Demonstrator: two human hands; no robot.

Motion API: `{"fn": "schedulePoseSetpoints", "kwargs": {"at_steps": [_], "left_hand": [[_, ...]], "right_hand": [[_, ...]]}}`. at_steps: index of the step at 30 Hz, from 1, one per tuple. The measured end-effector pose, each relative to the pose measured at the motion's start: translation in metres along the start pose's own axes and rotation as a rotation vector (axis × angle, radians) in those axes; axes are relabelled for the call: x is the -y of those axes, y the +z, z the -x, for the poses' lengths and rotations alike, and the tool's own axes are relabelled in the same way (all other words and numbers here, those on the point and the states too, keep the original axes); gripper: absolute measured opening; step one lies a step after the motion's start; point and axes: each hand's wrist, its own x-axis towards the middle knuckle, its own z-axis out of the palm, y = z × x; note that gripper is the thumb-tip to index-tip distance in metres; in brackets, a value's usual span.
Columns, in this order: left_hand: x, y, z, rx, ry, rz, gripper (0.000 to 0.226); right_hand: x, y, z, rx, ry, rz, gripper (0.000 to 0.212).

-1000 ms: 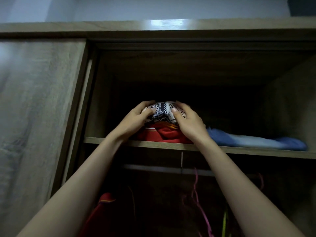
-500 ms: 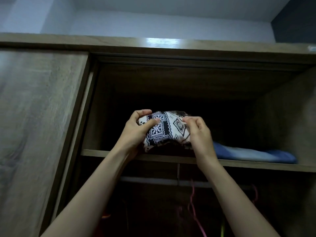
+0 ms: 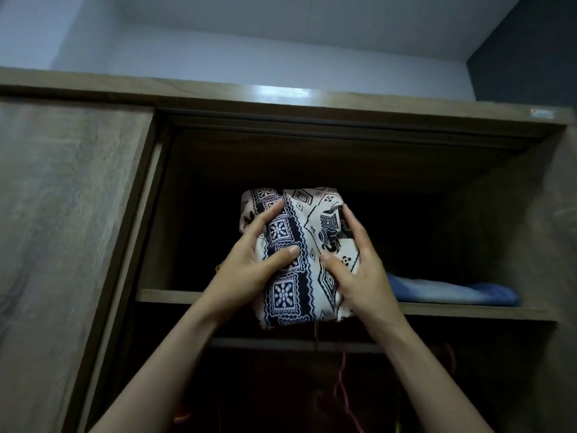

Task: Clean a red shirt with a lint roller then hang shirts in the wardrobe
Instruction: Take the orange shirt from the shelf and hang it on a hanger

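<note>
Left hand (image 3: pixel 246 270): fingers (image 3: pixel 270 217) spread, thumb pressed, gripping left edge of patterned garment (image 3: pixel 299 214).
Right hand (image 3: pixel 362 270): clasping its right edge, fingers (image 3: pixel 351 223) slightly curled.
Garment: folded, held before shelf (image 3: pixel 168 295) front.
On shelf, rightward: blue cloth (image 3: pixel 452 290).
Below shelf: rail (image 3: pixel 265 343), pink hanger (image 3: pixel 342 364).
Left of shelf: wardrobe door (image 3: pixel 62 245).

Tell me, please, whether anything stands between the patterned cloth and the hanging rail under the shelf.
Nothing visible does. The left hand and right hand hold the patterned cloth in front of the shelf edge. The rail runs just beneath it in open view, with a pink hanger hanging there.
</note>
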Motion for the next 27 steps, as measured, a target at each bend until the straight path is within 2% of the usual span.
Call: {"fn": "schedulePoseSetpoints", "kwargs": {"at_steps": [5, 10, 14, 18, 24, 27], "left_hand": [[-0.006, 0.031, -0.008, 0.037, 0.065, -0.023, 0.079], [-0.002, 0.081, -0.033, 0.098, 0.029, -0.076, 0.084], [0.011, 0.123, -0.065, 0.123, 0.023, -0.085, 0.084], [0.032, 0.167, -0.105, 0.159, -0.048, -0.066, 0.084], [0.055, 0.183, -0.141, 0.199, -0.187, -0.308, 0.08], [0.063, 0.173, -0.141, 0.239, -0.261, -0.61, 0.071]], "right_hand": [[0.005, -0.026, 0.006, -0.014, -0.101, 0.04, 0.075], [0.001, -0.083, 0.013, -0.018, -0.07, -0.005, 0.056], [0.001, -0.134, 0.006, -0.023, -0.058, 0.142, 0.046], [-0.006, -0.191, -0.013, -0.029, -0.018, 0.351, 0.045], [-0.034, -0.215, -0.043, 0.099, 0.168, 0.713, 0.049], [-0.05, -0.215, -0.051, 0.218, 0.29, 0.895, 0.055]]}}
